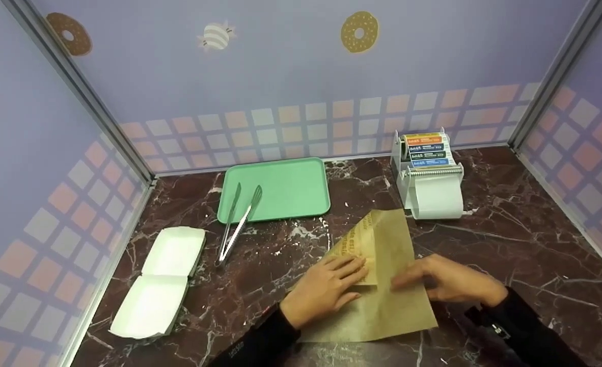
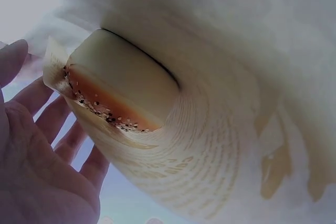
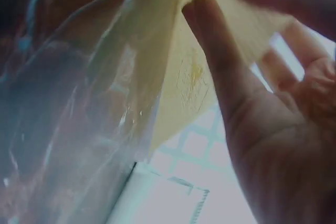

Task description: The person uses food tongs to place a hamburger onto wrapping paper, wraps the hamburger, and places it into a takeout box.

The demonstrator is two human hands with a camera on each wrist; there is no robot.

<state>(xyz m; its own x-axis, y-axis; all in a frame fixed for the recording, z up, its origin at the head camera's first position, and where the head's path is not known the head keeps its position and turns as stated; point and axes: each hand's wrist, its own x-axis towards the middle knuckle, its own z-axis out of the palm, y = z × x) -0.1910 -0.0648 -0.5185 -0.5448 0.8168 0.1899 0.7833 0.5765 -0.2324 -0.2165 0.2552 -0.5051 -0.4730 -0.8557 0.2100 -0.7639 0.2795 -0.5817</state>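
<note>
A seeded bun (image 2: 113,109) lies within brown paper (image 1: 405,311) on the bench (image 1: 515,255), the left grip (image 1: 324,285) over it, fingers extended; the right grip (image 1: 451,279) meets the paper's right edge, pinching or not I cannot tell.

Print on the near brown wrapping paper (image 1: 395,250) shows "da est"; lettering on the far-right coloured labels (image 1: 430,154) and left black sleeve (image 1: 260,339) is illegible.
</note>
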